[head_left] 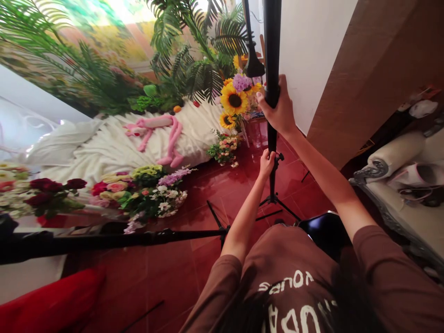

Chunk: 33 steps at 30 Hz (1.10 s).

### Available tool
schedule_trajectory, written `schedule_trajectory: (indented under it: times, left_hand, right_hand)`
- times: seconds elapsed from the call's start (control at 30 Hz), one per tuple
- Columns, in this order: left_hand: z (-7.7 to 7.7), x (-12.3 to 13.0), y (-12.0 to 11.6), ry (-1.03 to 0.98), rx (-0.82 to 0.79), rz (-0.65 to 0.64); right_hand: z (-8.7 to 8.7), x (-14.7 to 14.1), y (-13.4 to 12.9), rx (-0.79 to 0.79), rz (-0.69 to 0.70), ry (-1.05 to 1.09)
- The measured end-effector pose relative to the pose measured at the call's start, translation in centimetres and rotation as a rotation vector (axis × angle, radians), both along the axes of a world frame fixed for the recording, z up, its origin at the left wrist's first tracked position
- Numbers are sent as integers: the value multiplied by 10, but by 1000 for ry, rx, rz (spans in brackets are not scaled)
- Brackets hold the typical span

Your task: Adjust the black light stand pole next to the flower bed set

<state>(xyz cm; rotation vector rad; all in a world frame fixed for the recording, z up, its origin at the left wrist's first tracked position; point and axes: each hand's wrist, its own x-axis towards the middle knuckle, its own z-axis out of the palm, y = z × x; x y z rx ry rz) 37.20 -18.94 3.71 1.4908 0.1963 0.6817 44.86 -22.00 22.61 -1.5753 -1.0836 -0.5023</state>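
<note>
A black stand pole rises upright in front of me, its tripod legs spread on the red tiled floor. My right hand is wrapped round the upper part of the pole, thumb on its left side. Lower down, my left hand is closed on the same pole, beside a small black knob. A black fitting hangs just left of the pole near the top. Sunflowers stand to the left of my right hand.
A second black stand reaches across the lower left. A bed with white cloth bears a pink plush toy, with flower bunches along its front. At the right is a cream sofa; red cloth lies lower left.
</note>
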Motion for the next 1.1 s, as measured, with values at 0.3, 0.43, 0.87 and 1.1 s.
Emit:
schedule_trajectory:
  times: [0.3,0.43,0.87,1.1]
  left_hand:
    - [-38,1,1,10,58,27]
    - [-47,5,1,-32,23,23]
    - [-61,8,4,-123,95,-19]
    - [-55,5,2,-136,94,-45]
  right_hand:
    - [-94,-22,-18,-224,-114,264]
    - [-134,-30,-22,-238,-154,381]
    - [-143,-32,-30,-212,-104,310]
    - [-179,-38,-102,-295,-14,172]
